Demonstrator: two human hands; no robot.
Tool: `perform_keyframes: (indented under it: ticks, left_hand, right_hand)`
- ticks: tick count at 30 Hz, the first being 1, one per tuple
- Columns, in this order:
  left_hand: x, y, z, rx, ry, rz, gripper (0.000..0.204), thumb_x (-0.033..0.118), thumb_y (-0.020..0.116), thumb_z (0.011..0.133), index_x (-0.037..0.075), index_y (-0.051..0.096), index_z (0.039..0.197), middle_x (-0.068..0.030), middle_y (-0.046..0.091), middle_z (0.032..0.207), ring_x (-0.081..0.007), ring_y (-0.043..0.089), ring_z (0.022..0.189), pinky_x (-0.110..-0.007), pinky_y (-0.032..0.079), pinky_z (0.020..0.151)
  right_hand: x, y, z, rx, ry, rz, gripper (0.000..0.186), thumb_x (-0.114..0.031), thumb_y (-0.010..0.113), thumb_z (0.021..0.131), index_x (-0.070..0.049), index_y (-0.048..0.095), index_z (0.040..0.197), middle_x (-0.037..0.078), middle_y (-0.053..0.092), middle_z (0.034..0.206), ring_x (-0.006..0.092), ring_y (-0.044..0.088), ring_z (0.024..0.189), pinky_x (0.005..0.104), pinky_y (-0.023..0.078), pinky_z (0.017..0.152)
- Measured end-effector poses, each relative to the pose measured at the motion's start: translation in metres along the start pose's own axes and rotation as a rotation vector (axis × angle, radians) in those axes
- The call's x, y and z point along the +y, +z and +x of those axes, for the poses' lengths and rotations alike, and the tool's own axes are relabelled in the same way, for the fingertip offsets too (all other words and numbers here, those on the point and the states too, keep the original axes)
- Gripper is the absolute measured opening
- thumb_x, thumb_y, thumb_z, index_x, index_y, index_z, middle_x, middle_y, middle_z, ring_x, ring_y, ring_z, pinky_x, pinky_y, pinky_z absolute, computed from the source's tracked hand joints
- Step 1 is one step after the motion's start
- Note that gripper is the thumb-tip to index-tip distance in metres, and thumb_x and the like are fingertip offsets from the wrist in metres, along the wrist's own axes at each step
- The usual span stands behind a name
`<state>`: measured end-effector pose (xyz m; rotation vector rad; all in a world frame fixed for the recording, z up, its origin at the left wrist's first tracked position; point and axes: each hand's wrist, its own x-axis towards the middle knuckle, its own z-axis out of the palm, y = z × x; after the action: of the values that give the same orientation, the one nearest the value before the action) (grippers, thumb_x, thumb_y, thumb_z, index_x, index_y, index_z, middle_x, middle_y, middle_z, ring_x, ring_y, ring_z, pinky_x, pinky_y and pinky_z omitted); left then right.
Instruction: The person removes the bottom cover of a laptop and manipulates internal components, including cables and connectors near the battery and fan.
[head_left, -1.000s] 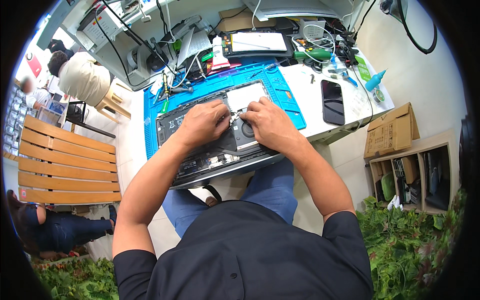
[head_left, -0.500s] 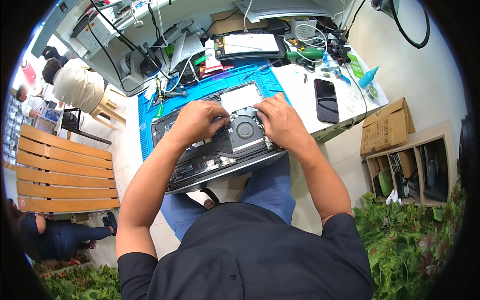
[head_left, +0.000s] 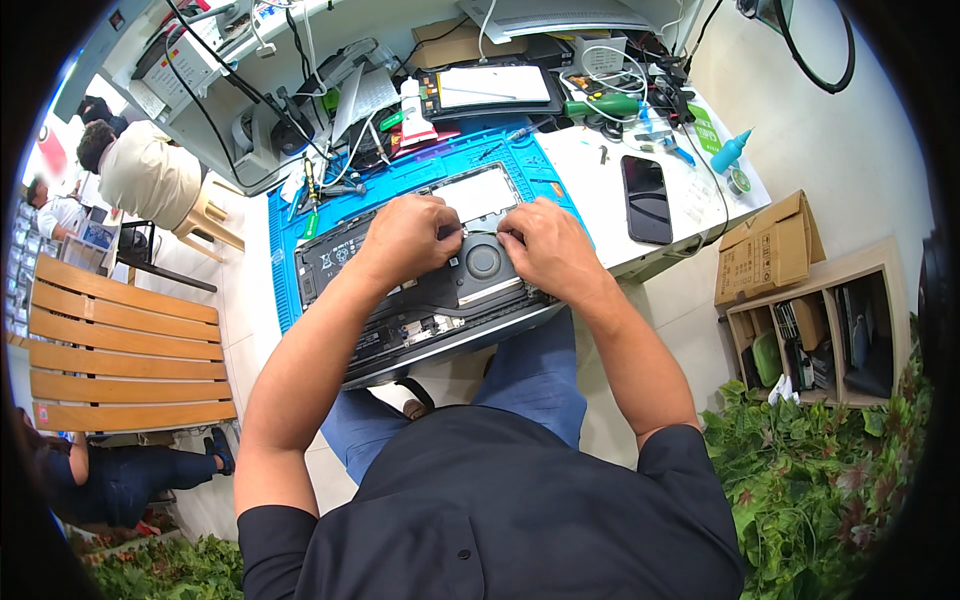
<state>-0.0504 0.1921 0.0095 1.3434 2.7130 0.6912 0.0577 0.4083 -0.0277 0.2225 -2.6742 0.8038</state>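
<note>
A laptop with its inner side exposed (head_left: pixel 445 328) lies at a slant on a blue work mat (head_left: pixel 283 215), its near edge over my lap. It has a round black cooling fan (head_left: pixel 483 261) and, on the left, a dark battery (head_left: pixel 340 256). My left hand (head_left: pixel 412 238) is closed in a pinch at the fan's upper left edge. My right hand (head_left: pixel 550 248) pinches at the fan's upper right side, its fingertips close to the left ones. Whatever small part the fingers hold is too hidden to make out.
A black phone (head_left: pixel 648 200) lies right of the mat. Behind sit a tablet-like device (head_left: pixel 490 90), a green-handled screwdriver (head_left: pixel 605 107), cables and tools. A teal bottle (head_left: pixel 733 150) stands at the right edge. A cardboard box (head_left: pixel 768 250) tops a shelf; a slatted bench (head_left: pixel 125 345) is at left.
Both hands have come closer together over the fan's top edge, the right moving left and the left turning inward. More of the battery shows. The whole view has shifted slightly.
</note>
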Motion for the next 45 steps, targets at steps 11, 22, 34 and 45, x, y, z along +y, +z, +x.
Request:
perform_keyframes:
  ticks: [11,22,34,45]
  left_hand:
    - [0.003,-0.009,0.001,-0.1,-0.137,-0.136,0.015,0.014,0.081,0.087,0.003,0.084,0.098,-0.0166,0.08,0.091,-0.033,0.078,0.084,-0.041,0.061,0.078]
    - [0.0,-0.025,0.005,-0.208,-0.201,-0.192,0.016,0.011,0.082,0.091,0.002,0.083,0.105,-0.0183,0.081,0.096,-0.0334,0.078,0.088,-0.04,0.06,0.082]
    - [-0.007,0.0,0.009,-0.117,0.122,0.114,0.011,0.014,0.077,0.095,0.004,0.076,0.101,-0.0153,0.074,0.099,-0.039,0.073,0.094,-0.049,0.058,0.083]
    - [0.008,-0.011,0.004,-0.122,-0.003,0.098,0.015,0.017,0.075,0.094,0.003,0.08,0.097,-0.0172,0.077,0.097,-0.0396,0.075,0.091,-0.047,0.059,0.082]
  right_hand:
    - [-0.005,0.015,0.011,0.053,0.108,0.061,0.011,-0.01,0.073,0.092,0.0,0.072,0.089,0.02,0.074,0.088,0.039,0.071,0.093,0.0501,0.056,0.086]
    - [0.002,0.001,0.014,-0.003,0.191,0.25,0.012,-0.01,0.074,0.092,0.002,0.075,0.094,0.023,0.076,0.093,0.0403,0.075,0.089,0.0481,0.058,0.085]
    - [0.004,0.008,0.016,0.026,0.04,0.128,0.011,-0.009,0.075,0.097,0.002,0.073,0.096,0.022,0.076,0.093,0.0392,0.074,0.089,0.0477,0.057,0.083]
    - [0.006,-0.005,0.023,-0.038,0.195,0.253,0.016,-0.013,0.076,0.097,0.003,0.075,0.097,0.024,0.077,0.094,0.0395,0.076,0.092,0.0483,0.058,0.084]
